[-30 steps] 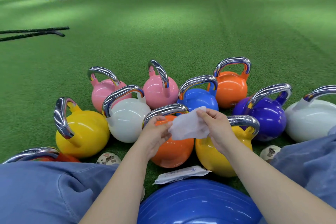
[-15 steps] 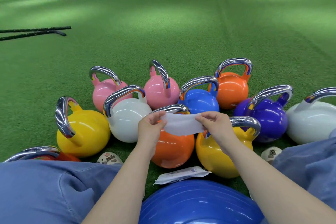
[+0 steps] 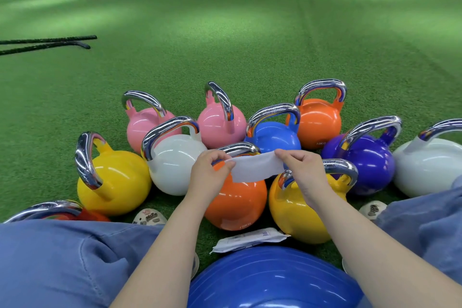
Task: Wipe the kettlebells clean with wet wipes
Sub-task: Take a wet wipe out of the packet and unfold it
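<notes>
we see the red kettlebell with a chrome handle (image 3: pixel 57 210) at lower left mostly hidden behind the blue-trousered left knee (image 3: pixel 62 257), and the pale grey kettlebell (image 3: pixel 430 167) at far right is cut by the frame edge. the near orange kettlebell with a chrome handle (image 3: pixel 236 204) is partly covered by the left hand (image 3: pixel 208 172) and by the white wet wipe (image 3: pixel 255 166); the near yellow kettlebell (image 3: pixel 297 210) sits partly behind the right hand (image 3: pixel 303 170). the flat white wipe packet (image 3: pixel 250 239) lies on the green turf (image 3: pixel 250 45), its near edge hidden by the blue exercise ball (image 3: pixel 272 280). the packet print is too small to read.

the kettlebells stand tightly clustered, several touching, with little room between them. beyond the far row the turf lies open up to the black battle ropes (image 3: pixel 45 44) at left.

compared with one second ago, the wipe is no longer bunched; it is now stretched into a flat strip between the hands, above the orange kettlebell handle. the hands sit farther apart. each hand pinches one end of the wipe between thumb and curled fingers.
</notes>
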Tool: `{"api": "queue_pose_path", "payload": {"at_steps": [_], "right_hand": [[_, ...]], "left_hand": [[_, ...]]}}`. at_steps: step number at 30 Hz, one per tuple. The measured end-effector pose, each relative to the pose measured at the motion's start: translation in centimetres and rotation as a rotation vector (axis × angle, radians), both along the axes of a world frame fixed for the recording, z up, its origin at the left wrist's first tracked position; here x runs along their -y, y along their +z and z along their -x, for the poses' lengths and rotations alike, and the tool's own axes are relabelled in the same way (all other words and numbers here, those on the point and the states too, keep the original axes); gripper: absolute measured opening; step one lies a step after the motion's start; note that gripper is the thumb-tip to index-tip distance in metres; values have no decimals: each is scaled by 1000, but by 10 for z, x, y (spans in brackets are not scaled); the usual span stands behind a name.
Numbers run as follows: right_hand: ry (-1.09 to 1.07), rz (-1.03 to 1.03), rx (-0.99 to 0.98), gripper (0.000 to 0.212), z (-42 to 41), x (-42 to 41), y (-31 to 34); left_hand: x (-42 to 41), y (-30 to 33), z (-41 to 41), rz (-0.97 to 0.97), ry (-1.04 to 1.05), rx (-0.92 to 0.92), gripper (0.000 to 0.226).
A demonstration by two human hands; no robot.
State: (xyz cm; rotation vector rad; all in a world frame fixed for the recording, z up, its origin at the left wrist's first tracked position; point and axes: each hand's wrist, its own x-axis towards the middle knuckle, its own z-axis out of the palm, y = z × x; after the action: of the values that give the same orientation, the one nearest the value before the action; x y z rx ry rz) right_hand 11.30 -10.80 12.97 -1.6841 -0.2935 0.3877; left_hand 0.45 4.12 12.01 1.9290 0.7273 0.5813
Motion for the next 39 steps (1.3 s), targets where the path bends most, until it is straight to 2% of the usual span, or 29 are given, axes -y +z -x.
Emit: {"api": "queue_pose_path", "payload": {"at_steps": [2,4,6,8,11,15,20,23,26,30,33,35,37,38,39], "right_hand": [[16,-48,-19,5,-1,2,3],[73,-84,-48,4,-3,2,3],[126,-162,-132,4,-5,1,1],[163,-218,-205,5,-3,1,2],[147,-211,-216,7,-2,0,-3],[172,-196,-229,17,0,-1,-5],[222,-220,-265,30,6,-2,1],[257,-234,-301,33,7,-1,2],[200,-184,-271,29,8,-4,-2],[69,-95,-142,21,2,-8,-7],[78,-89,-75,9,-1,-13,-3],[99,-72,-32,11,-2,-18,0],[106,-52,12,15,-3,-23,3],[121,-23,42,16,-4,-25,6],[156,7,60,17,-4,-28,7]], "left_hand": [[1,5,-1,226,-72,-21,17],[3,10,-1,591,-117,79,25],[7,14,0,881,-117,193,23],[9,15,2,1045,-140,233,26],[10,11,2,1167,-176,223,35],[9,5,1,1225,-158,200,40],[11,-1,-6,955,29,141,24],[13,-2,-5,929,0,109,21],[13,-8,-5,835,-28,112,22],[12,-13,-7,711,117,108,21],[12,-18,-9,580,199,105,25],[11,-21,-11,500,290,129,24],[13,-17,-16,535,301,134,15],[15,-15,-19,657,249,121,17],[17,-13,-21,838,166,103,29]]}}
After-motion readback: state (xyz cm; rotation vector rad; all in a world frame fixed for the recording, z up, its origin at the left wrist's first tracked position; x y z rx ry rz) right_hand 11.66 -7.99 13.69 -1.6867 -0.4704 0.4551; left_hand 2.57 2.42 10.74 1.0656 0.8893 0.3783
